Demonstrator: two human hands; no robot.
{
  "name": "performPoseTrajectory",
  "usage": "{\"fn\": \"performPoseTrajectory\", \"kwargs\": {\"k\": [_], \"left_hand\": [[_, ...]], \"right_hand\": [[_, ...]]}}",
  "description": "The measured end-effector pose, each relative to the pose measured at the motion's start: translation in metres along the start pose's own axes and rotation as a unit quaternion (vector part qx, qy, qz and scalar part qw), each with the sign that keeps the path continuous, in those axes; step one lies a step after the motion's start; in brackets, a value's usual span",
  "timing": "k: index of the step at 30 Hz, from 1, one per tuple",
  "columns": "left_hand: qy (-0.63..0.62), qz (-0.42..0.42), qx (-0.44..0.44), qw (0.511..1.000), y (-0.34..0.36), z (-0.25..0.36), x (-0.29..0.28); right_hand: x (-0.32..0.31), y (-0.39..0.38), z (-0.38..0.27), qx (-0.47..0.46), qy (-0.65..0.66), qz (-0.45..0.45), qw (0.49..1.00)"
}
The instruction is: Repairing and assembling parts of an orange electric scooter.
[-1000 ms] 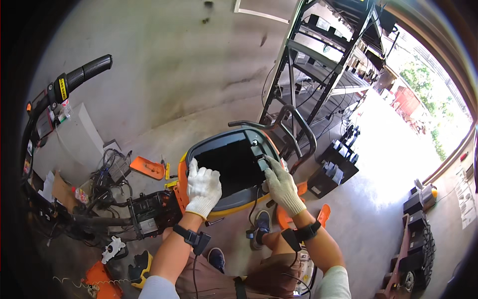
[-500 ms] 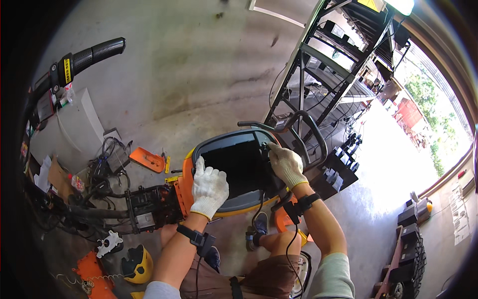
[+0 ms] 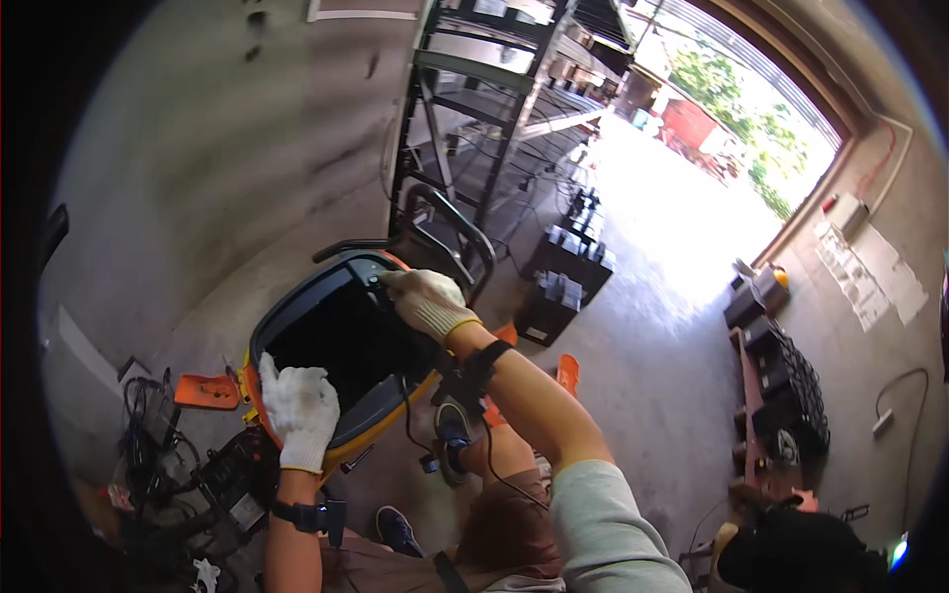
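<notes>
In front of me is an orange scooter body with an open dark storage compartment [image 3: 390, 381] framed by a grey rim. My left hand [image 3: 301, 415], in a white knit glove, grips the near-left part of that rim, its fingers curled. At the compartment's far right end, my gloved right hand [image 3: 430, 301] has its fingertips pressed together beside a small metal fitting [image 3: 375, 283]. What they pinch is hidden. Behind that end rises a black tubular grab rail [image 3: 479, 242]. A dark cable [image 3: 406, 415] hangs over the rim on my side.
An orange plastic panel [image 3: 208, 392] lies on the floor left, near tangled wiring [image 3: 148, 445]. Metal shelving [image 3: 474, 99] stands ahead, with black battery-like boxes [image 3: 554, 306] beside it. Another person [image 3: 801, 549] is low at the right, near a row of dark boxes [image 3: 781, 385].
My view has swung to the right, so the scooter appears further left and the other person has come into view. Both hands stay at the compartment's rim.
</notes>
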State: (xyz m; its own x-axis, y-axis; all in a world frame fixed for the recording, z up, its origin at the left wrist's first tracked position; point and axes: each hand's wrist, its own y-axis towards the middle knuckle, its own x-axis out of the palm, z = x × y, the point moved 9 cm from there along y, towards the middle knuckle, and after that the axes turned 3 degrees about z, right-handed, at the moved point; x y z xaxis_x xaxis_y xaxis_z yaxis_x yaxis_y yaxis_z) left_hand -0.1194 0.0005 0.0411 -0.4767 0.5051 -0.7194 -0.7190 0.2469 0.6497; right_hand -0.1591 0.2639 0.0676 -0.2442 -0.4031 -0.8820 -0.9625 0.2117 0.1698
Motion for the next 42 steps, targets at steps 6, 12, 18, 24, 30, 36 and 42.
{"fn": "performPoseTrajectory", "kwargs": {"k": [6, 12, 18, 24, 30, 36, 42], "left_hand": [[0.015, -0.012, -0.009, 1.000, -0.001, 0.004, -0.001], [-0.004, 0.003, -0.005, 1.000, -0.001, 0.004, -0.003], [0.028, -0.034, 0.004, 0.999, -0.002, 0.000, 0.007], [0.104, -0.089, 0.029, 0.990, 0.003, 0.007, 0.009], [0.072, -0.105, -0.014, 0.992, 0.002, 0.004, 0.010], [0.053, -0.004, 0.041, 0.998, 0.003, 0.009, 0.006], [0.101, -0.143, 0.003, 0.985, 0.001, -0.002, 0.023]], "right_hand": [[0.005, 0.002, 0.005, 0.024, 0.057, 0.006, 0.998], [0.078, -0.017, 0.010, 0.249, 0.529, -0.049, 0.810], [0.173, 0.015, -0.058, 0.297, 0.885, 0.004, 0.359], [0.168, 0.058, -0.102, 0.259, 0.912, -0.065, 0.311], [0.095, 0.016, -0.096, 0.167, 0.815, -0.221, 0.508], [-0.056, -0.024, -0.040, -0.033, 0.546, 0.260, 0.796], [-0.046, -0.054, 0.002, 0.038, 0.243, 0.078, 0.966]]}}
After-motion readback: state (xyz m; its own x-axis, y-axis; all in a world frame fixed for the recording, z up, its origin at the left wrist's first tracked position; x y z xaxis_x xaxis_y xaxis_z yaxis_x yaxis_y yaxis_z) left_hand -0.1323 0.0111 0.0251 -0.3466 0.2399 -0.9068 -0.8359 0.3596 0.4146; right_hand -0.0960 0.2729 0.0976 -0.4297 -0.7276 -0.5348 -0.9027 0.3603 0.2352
